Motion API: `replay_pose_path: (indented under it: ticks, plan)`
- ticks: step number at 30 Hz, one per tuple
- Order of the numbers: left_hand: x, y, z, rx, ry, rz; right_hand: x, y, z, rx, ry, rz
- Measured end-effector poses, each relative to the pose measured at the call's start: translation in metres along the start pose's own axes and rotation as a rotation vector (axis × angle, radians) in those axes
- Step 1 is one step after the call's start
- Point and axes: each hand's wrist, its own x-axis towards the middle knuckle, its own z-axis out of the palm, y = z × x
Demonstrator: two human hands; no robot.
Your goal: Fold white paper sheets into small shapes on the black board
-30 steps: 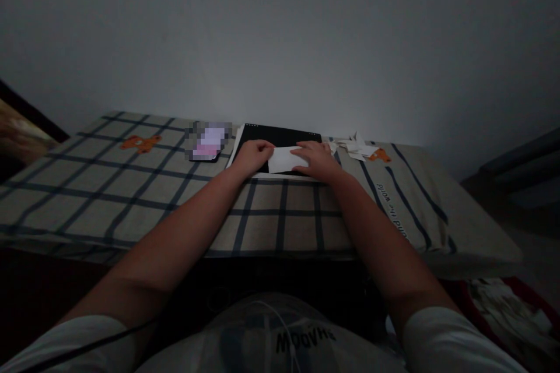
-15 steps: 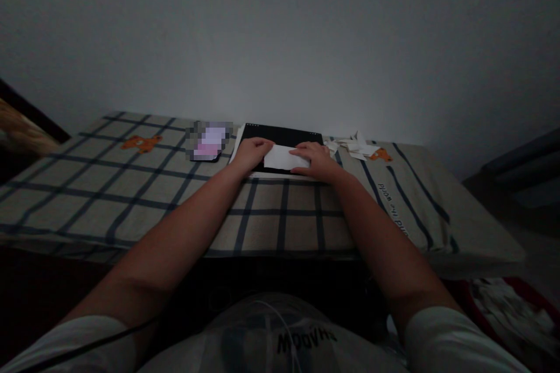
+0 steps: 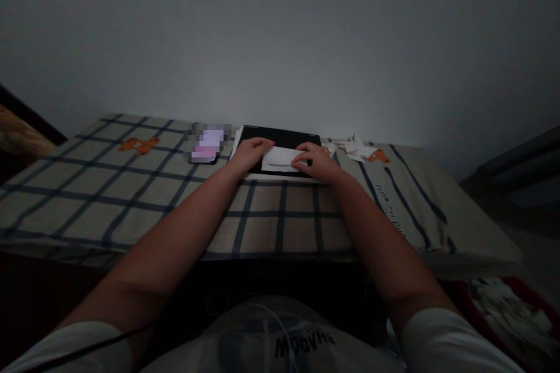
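A small white sheet of paper lies over a black, flat, folder-like pad, and a crease or folded edge runs across its lower part. My left hand is closed at the paper's upper left corner, thumb and fingers pressed together there. On the other side my right hand bends over the right end, with thumb and forefinger closing on the paper near the crease. White sheets show from under the black pad along its left and front edges.
A phone with a lit, blurred screen lies left of the pad. Several folded or crumpled white paper pieces are to the right. Everything rests on a checked tablecloth against a wall.
A crease or raised edge now shows across the paper's lower part. My right thumb and forefinger have come closer together on it; the left hand has stayed nearly still.
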Motion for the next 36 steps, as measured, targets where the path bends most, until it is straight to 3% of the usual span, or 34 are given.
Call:
replay_pose_path:
  ticks: [4, 7, 13, 17, 28, 36]
  plan:
    - [-0.004, 0.010, 0.002, -0.161, -0.021, -0.001, 0.001, 0.002, 0.001, 0.026, 0.058, 0.026]
    - [-0.006, 0.014, 0.003, -0.161, -0.037, 0.025, 0.003, 0.003, 0.001, 0.047, 0.101, 0.030]
    - [-0.003, 0.004, 0.005, -0.240, -0.163, 0.090, 0.005, 0.002, -0.002, 0.074, 0.145, 0.022]
    - [-0.001, 0.000, 0.004, -0.215, -0.124, 0.101, 0.004, -0.002, -0.003, 0.116, 0.148, 0.022]
    - [-0.008, 0.009, 0.001, -0.172, -0.158, 0.090, 0.006, -0.008, 0.004, 0.587, 0.035, 0.232]
    - [-0.009, 0.010, 0.002, -0.195, -0.195, 0.115, 0.008, -0.014, 0.000, 0.609, -0.085, 0.339]
